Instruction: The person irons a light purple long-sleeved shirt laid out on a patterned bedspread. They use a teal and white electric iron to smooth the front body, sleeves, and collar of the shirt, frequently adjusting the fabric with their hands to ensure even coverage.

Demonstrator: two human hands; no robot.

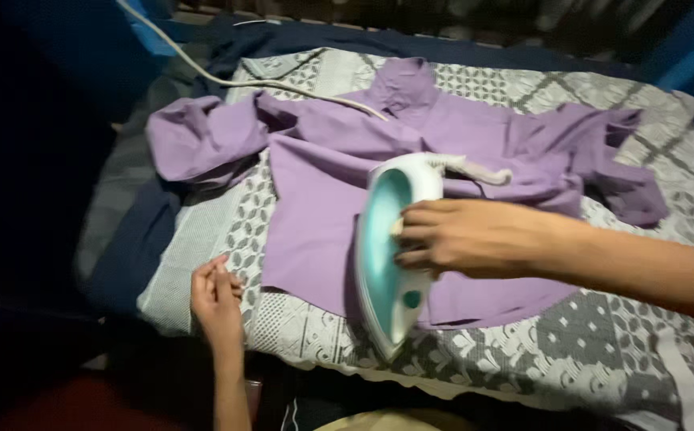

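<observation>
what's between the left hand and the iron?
Head view: patterned grey-white cloth, then the purple shirt's lower panel, lie between the left hand and the iron.

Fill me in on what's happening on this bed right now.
A person is ironing. Their right hand grips the handle of a white and teal iron, which sits on a purple shirt spread over a grey patterned cover. The iron's white cord trails off to the upper left. The left hand rests empty on the cover near the shirt's hem, not touching the shirt.
</observation>
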